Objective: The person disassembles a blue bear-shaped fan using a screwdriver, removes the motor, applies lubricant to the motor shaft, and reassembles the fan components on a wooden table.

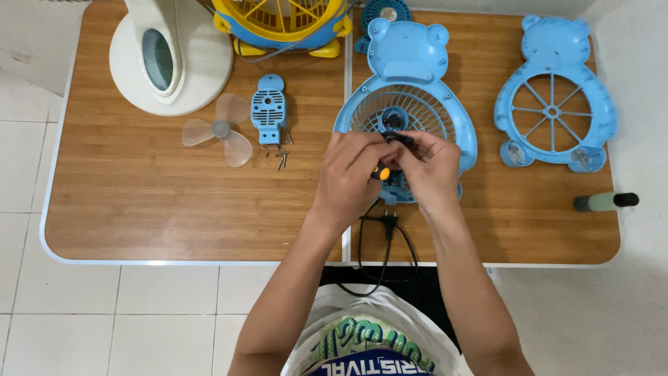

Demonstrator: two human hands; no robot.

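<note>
We see both hands meeting over the blue bear-shaped fan housing (pixel 407 104), which lies flat on the wooden bench (pixel 174 202), right of the seam between its two panels. The left hand (pixel 351 174) has its fingers curled together around a small tool with an orange-and-black handle (pixel 380 172), only a sliver of which shows between the palms. The right hand (pixel 431 167) pinches a small black part (pixel 398 138) at the centre of the housing's round grille, fingers closed on it. A black power cord with its plug (pixel 387 223) hangs from under the hands over the near edge of the bench.

To the left of the hands lie a translucent fan blade (pixel 221 130), a small blue motor cover (pixel 268 108) and, just below it, a few loose screws (pixel 280 157). Further left stands a white fan base (pixel 170 59), and behind it a yellow-and-blue fan (pixel 282 21). On the right part of the bench rests a second blue bear-shaped grille (pixel 553 94), well apart from the hands, and near the right edge lies a green cylinder with a black cap (pixel 605 201).
</note>
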